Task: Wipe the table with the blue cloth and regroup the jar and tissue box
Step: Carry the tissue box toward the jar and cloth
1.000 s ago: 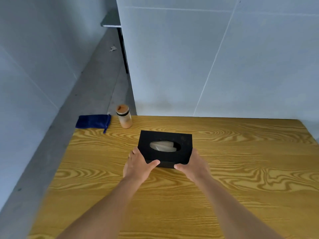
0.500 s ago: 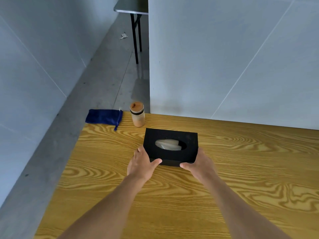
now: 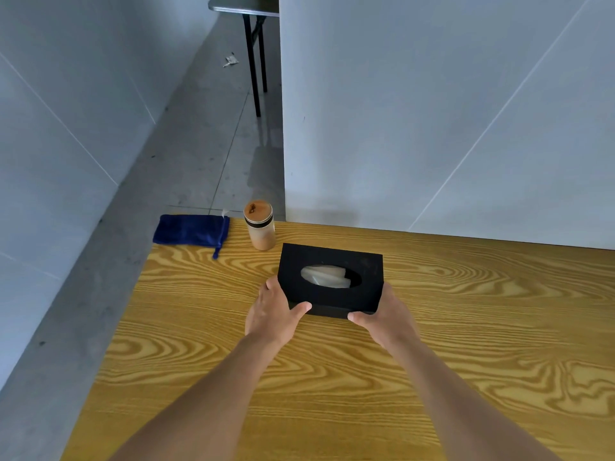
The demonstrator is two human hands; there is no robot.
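At the far left corner of the wooden table [image 3: 466, 361] lies the blue cloth [image 3: 191, 229], folded, its left part hanging over the left edge. Just right of it, along the far edge, the jar [image 3: 260, 225] stands upright, apart from the cloth and close to the far left corner of the black tissue box [image 3: 331, 279] without touching it. The tissue box sits on the table a little in from the far edge, a white tissue showing in its oval opening. The left hand [image 3: 274, 314] clasps the box's near left corner, thumb on the front face. The right hand [image 3: 386, 316] clasps the near right corner likewise.
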